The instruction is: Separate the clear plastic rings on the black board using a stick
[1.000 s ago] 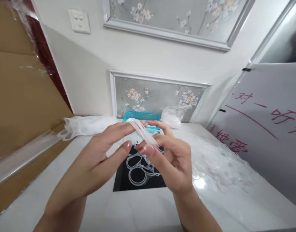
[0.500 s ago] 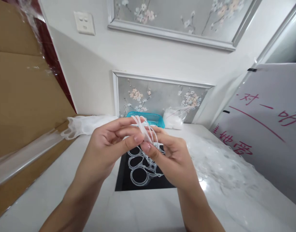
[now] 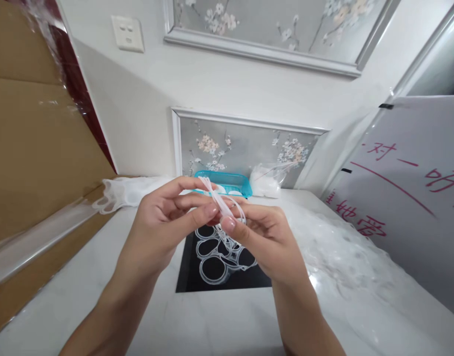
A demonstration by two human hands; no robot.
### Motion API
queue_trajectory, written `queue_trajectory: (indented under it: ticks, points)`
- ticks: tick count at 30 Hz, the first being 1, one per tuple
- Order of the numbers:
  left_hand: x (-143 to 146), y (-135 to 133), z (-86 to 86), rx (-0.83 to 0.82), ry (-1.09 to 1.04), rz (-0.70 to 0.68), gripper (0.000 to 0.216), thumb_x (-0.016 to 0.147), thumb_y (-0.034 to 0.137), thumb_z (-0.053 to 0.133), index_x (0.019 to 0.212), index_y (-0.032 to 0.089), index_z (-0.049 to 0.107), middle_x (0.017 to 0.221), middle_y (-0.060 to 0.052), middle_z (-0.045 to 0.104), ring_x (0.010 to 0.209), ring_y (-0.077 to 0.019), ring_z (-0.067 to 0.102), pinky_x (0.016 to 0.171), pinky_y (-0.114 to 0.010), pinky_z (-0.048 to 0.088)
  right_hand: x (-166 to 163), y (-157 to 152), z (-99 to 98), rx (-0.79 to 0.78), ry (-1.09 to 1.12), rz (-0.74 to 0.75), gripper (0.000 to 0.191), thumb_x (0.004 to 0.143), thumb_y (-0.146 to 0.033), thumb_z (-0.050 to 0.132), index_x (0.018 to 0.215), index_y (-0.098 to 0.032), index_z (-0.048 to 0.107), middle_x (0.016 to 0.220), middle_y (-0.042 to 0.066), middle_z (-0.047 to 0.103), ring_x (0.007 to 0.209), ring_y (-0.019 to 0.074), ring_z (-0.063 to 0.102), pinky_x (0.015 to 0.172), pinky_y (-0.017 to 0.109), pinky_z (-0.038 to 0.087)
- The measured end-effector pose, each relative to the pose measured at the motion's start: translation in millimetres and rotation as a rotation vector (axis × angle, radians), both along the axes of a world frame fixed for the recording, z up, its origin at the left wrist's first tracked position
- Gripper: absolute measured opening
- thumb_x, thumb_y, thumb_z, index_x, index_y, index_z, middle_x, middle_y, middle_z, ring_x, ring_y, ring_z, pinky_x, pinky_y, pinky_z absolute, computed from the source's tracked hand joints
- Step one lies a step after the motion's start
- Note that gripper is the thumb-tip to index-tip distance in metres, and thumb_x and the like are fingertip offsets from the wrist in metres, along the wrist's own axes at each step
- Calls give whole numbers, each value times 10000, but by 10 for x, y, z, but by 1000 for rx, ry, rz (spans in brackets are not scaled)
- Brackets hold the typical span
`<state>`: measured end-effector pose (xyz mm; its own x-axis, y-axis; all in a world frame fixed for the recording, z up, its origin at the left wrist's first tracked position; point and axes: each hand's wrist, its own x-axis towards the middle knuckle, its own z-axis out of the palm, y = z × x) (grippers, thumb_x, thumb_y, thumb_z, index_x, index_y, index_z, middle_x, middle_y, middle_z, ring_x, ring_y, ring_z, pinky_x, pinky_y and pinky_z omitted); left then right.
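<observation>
Where the left side begins: cardboard [image 3: 45, 133], brown, partly under clear film, bordering the white counter [image 3: 138, 316].
Socket [image 3: 128, 34]: white, on the wall, above the bundle.
Bundle [image 3: 132, 192]: white, loops at its left end, lying at the back of the counter, partly behind the left hand.
Left hand [image 3: 160, 222]: palm inward; thumb and fingertips pinching the upper part of the strands.
Strands [image 3: 222, 201]: white, thin, gathered, slanting down to the right; held between both hands, above the sheet, one loop bowing out by the right fingers.
Sheet [image 3: 187, 279]: black, flat on the counter beneath the hands; pale rings [image 3: 213, 283] on it, whether printed or laid cannot be told.
Tray [image 3: 245, 183]: blue, against the wall, white pieces inside.
Panels: two, framed, floral, upper [image 3: 262, 32] and lower [image 3: 245, 143].
Right hand [image 3: 264, 232]: fingers curled; thumb pressing the lower strands against the forefinger.
Bag [image 3: 266, 180]: clear, white contents, just right of the tray.
Pile [image 3: 345, 252]: translucent, spread over the counter.
Board [image 3: 408, 198]: pale, red writing, far right.
</observation>
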<state>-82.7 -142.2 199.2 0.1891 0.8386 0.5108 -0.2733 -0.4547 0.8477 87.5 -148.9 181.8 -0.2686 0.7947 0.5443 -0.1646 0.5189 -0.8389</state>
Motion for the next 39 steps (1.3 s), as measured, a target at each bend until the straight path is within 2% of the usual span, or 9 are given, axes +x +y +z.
queue_trajectory:
  ticks: [5,11,14,18,23,27,31,35,39]
  points:
    - [-15,46,-4,-14,-32,-30,172,794,230,825,945,262,749,751,26,785,708,-156,751,687,-233,618,33,59,1,6,19,48,135,919,-365,693,932,-328,822,1032,9,791,1111,234,690,1017,430,517]
    - [-22,110,-30,-1,-43,-6,179,781,232,835,940,264,757,784,23,793,699,-152,736,726,-258,608,45,185,-64,-46,89,103,170,934,-402,663,977,-341,817,1008,8,805,1061,244,727,991,457,547]
    - [-25,136,-38,-35,-38,51,169,778,243,837,928,268,763,777,20,788,715,-158,733,757,-273,599,51,216,-76,-86,126,107,166,930,-427,661,973,-369,810,1031,-15,804,1043,243,737,1005,482,550]
    - [-34,172,-46,-62,-10,144,168,764,311,845,900,251,767,776,-4,775,746,-191,730,809,-326,594,59,227,-66,-96,83,29,198,912,-484,656,893,-364,811,998,-3,806,1112,275,713,1021,500,552]
    - [-24,181,-41,-48,-11,107,179,766,334,850,895,251,758,793,-9,773,742,-187,728,778,-318,598,48,227,-57,-120,131,99,206,957,-435,608,947,-349,794,1057,-26,792,926,236,765,967,459,582]
    - [-6,177,-36,-22,-14,65,213,750,273,863,925,244,745,836,-14,773,741,-180,726,727,-299,604,42,231,-69,-137,168,104,212,968,-426,599,994,-323,782,1077,-12,781,883,223,768,937,450,585]
    - [9,182,-34,-9,-19,59,232,740,211,862,929,222,727,835,-5,750,679,-144,701,672,-266,607,50,230,-78,-151,153,49,260,949,-491,599,1005,-309,777,1095,23,777,915,246,762,918,468,586]
    - [26,177,-23,-19,19,94,242,721,213,865,893,206,694,774,11,709,633,-132,673,655,-265,603,50,223,-73,-186,71,10,394,929,-610,556,1034,-304,780,1005,52,792,968,280,749,904,473,585]
    - [45,181,-29,-76,102,82,287,708,218,873,860,209,630,823,8,712,720,-151,699,676,-263,582,39,229,-73,-153,30,42,458,931,-656,519,1034,-303,792,999,54,795,1051,278,721,970,461,554]
